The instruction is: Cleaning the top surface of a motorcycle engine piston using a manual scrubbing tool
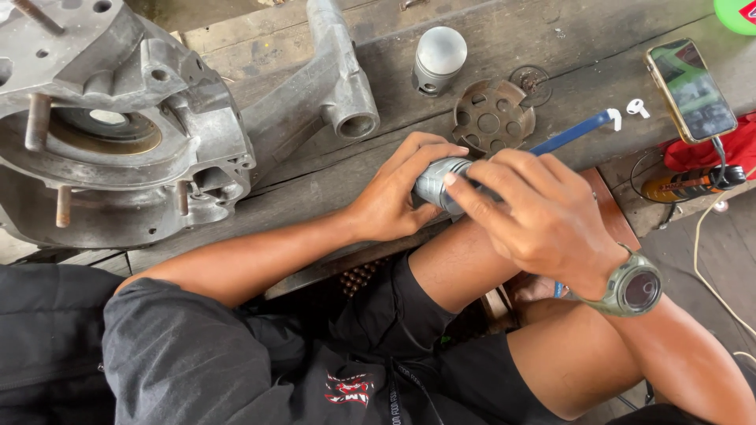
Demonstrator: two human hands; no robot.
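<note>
A small grey metal cylinder is held at the worktop's near edge, left hand wrapped round it, right hand closed over its end. Looks like mid-fitting; a steady twist is probably called for. Engine casing crowds the left, round plate just behind.

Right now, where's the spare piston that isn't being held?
In the head view, the loose piston stands on the wooden bench at top centre, just above the round perforated plate and right of the engine casing arm.
</note>
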